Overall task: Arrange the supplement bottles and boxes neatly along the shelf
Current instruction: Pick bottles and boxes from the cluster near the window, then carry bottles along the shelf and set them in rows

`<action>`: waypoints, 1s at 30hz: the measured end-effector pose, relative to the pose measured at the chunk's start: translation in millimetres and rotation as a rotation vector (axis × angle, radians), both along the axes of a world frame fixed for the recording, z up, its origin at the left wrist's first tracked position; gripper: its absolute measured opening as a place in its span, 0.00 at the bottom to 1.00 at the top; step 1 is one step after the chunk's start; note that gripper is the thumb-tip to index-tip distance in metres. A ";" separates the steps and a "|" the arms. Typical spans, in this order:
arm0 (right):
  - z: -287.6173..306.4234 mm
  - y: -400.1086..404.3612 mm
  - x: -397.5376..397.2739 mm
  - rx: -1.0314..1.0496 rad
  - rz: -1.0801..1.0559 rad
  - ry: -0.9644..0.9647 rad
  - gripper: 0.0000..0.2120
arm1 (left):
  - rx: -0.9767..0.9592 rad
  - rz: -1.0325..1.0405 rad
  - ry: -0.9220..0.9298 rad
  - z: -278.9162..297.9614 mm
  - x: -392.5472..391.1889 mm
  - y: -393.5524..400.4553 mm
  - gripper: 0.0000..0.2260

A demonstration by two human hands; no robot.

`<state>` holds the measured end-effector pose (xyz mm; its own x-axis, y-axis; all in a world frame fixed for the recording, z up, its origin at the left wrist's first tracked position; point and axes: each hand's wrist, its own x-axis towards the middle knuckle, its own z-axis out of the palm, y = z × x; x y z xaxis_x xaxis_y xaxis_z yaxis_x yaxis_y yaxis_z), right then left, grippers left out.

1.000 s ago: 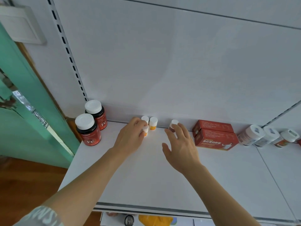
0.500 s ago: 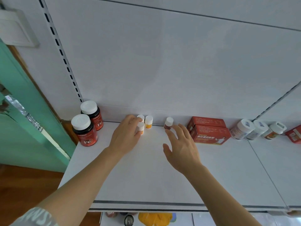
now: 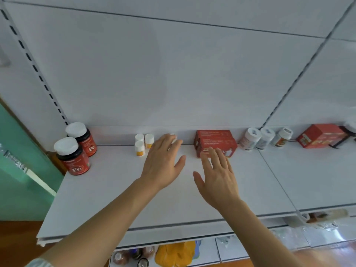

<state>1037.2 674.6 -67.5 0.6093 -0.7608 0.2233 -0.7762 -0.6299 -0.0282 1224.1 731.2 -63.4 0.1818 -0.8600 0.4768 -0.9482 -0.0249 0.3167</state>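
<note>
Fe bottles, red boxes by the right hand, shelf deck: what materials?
Fe bottles: likely dark plastic, possibly glass; a slight sheen, matte white caps that look plastic, red printed labels.
Red boxes: printed cardboard by the look, with sharp folded edges and flat matte faces.
Shelf deck: probably white painted metal; thin, smooth, with a rolled front lip.

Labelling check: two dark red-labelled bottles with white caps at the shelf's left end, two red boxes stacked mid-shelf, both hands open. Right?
One error: the two red cardboard boxes are not stacked; the head view shows them one behind the other on the white shelf. The rest holds.
</note>
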 end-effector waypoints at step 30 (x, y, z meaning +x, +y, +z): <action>40.2 -104.3 -564.4 0.037 -0.730 -0.069 0.34 | 0.161 -0.547 -0.096 32.0 -568.0 -231.1 0.27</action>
<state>472.9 570.3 -27.4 -0.0707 -0.9753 0.2091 -0.9934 0.0498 -0.1036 656.1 500.0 -31.4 -0.3469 -0.8800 0.3244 -0.8612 0.4359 0.2614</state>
